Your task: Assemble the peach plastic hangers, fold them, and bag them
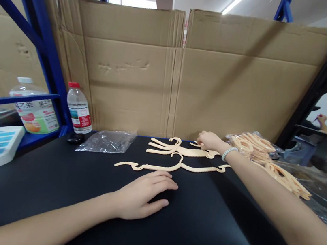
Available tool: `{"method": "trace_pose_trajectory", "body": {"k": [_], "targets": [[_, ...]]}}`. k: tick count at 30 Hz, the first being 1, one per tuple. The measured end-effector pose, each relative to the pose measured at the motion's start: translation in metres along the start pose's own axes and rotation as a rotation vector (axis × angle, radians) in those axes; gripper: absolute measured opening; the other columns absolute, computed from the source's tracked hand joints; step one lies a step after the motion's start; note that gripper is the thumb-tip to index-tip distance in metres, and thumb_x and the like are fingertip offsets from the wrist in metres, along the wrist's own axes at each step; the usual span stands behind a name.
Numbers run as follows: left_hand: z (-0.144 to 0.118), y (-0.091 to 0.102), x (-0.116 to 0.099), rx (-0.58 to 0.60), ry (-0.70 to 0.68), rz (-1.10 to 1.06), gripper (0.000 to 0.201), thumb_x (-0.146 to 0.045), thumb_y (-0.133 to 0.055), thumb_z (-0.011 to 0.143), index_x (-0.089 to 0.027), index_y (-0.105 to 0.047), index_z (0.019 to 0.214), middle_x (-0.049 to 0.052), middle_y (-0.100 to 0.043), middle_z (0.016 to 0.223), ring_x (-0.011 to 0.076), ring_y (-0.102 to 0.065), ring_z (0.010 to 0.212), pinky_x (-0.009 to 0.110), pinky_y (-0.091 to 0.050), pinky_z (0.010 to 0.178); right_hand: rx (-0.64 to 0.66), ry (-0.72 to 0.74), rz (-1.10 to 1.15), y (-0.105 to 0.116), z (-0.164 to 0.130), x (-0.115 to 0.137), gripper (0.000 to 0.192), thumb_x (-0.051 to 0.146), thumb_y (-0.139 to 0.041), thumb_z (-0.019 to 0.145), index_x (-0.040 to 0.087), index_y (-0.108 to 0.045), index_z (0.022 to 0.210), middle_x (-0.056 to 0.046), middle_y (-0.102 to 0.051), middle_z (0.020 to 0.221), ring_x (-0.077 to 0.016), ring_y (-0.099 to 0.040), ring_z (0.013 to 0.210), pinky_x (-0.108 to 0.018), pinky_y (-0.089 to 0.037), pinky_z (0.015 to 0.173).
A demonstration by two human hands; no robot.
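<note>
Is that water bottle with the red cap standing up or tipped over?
Upright: the bottle stands on the black table, red cap on top.

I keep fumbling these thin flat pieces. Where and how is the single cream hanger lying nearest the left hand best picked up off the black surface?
Probably at the middle of the single hanger, just below its hook, pinching from above. It lies flat on the black table with long thin arms, so an end grip would likely let it tip. The left hand rests flat just in front of it; the right hand is on the stack behind.
</note>
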State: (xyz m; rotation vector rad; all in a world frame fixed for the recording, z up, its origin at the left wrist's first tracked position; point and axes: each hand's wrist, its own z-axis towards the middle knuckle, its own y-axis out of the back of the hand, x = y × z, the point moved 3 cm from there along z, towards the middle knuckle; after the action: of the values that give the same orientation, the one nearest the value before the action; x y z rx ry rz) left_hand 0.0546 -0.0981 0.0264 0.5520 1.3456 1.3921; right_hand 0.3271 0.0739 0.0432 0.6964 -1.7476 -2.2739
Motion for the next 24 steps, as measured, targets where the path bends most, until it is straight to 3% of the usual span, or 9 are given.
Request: {"method": "trace_pose_trajectory", "body": {"k": [7,9,11,14,17,19,22,24], "targets": [[0.000,0.001,0.003,-0.111,0.041,-0.085,0.036,-0.021,-0.050,0.088,-0.023,-0.052,0.124,0.008,-0.058,0.126,0.0226,-0.048,0.122,0.040,-0.038,0.105,-0.252,-0.093,0.152,0.035,-0.015,0.006,0.021,0.021,-0.049,0.084,0.015,-0.069,0.089,-0.010,-0.067,0.092,-0.0196,-0.058,0.086,-0.029,-0.044,0.075],[0.001,0.001,0.006,-0.180,0.113,-0.145,0.033,-0.022,-0.051,0.088,-0.023,-0.055,0.120,0.007,-0.060,0.122,0.0225,-0.052,0.116,0.040,-0.042,0.101,-0.313,-0.112,0.302,0.046,-0.026,0.022,0.025,0.026,-0.045,0.087,0.015,-0.067,0.095,-0.008,-0.067,0.090,-0.0159,-0.060,0.079,-0.027,-0.045,0.071],[0.002,0.000,0.010,-0.258,0.206,-0.257,0.029,-0.024,-0.051,0.087,-0.022,-0.058,0.115,0.008,-0.063,0.116,0.0218,-0.058,0.106,0.039,-0.048,0.092,-0.377,-0.133,0.681,0.055,-0.038,0.043,0.026,0.033,-0.050,0.086,0.014,-0.066,0.090,-0.007,-0.068,0.083,-0.0151,-0.060,0.071,-0.026,-0.046,0.066],[0.004,-0.003,0.015,-0.363,0.334,-0.510,0.029,-0.031,-0.054,0.086,-0.019,-0.057,0.112,0.009,-0.064,0.111,0.0195,-0.063,0.090,0.033,-0.054,0.076,-0.341,-0.064,1.058,0.064,-0.057,0.087,0.027,0.040,-0.057,0.081,0.015,-0.066,0.081,-0.004,-0.068,0.075,-0.0143,-0.060,0.066,-0.026,-0.045,0.061],[0.006,-0.006,0.019,-0.419,0.416,-0.728,0.034,-0.035,-0.062,0.081,-0.017,-0.056,0.109,0.009,-0.066,0.102,0.0165,-0.065,0.074,0.029,-0.053,0.065,-0.283,0.010,1.207,0.071,-0.069,0.131,0.021,0.037,-0.061,0.078,0.016,-0.065,0.075,-0.002,-0.066,0.069,-0.0128,-0.058,0.062,-0.024,-0.044,0.057],[0.007,-0.007,0.019,-0.430,0.436,-0.800,0.030,-0.037,-0.065,0.079,-0.015,-0.059,0.097,0.007,-0.067,0.088,0.0145,-0.063,0.065,0.027,-0.052,0.060,-0.261,0.061,1.266,0.074,-0.072,0.153,0.019,0.033,-0.062,0.078,0.016,-0.063,0.070,-0.001,-0.065,0.067,-0.0122,-0.059,0.061,-0.023,-0.045,0.056],[0.006,-0.004,0.019,-0.466,0.442,-0.846,0.028,-0.041,-0.068,0.076,-0.014,-0.060,0.078,0.005,-0.066,0.075,0.0129,-0.060,0.058,0.026,-0.049,0.057,-0.226,0.122,1.299,0.076,-0.067,0.166,0.019,0.034,-0.061,0.079,0.016,-0.063,0.071,-0.001,-0.067,0.068,-0.0128,-0.061,0.062,-0.024,-0.047,0.058],[0.005,-0.002,0.021,-0.511,0.460,-0.861,0.029,-0.042,-0.069,0.075,-0.014,-0.059,0.075,0.005,-0.066,0.074,0.0131,-0.060,0.059,0.025,-0.049,0.057,-0.271,0.102,1.213,0.074,-0.061,0.155,0.022,0.036,-0.059,0.081,0.016,-0.064,0.075,-0.002,-0.068,0.072,-0.0138,-0.062,0.065,-0.024,-0.047,0.060]]}}
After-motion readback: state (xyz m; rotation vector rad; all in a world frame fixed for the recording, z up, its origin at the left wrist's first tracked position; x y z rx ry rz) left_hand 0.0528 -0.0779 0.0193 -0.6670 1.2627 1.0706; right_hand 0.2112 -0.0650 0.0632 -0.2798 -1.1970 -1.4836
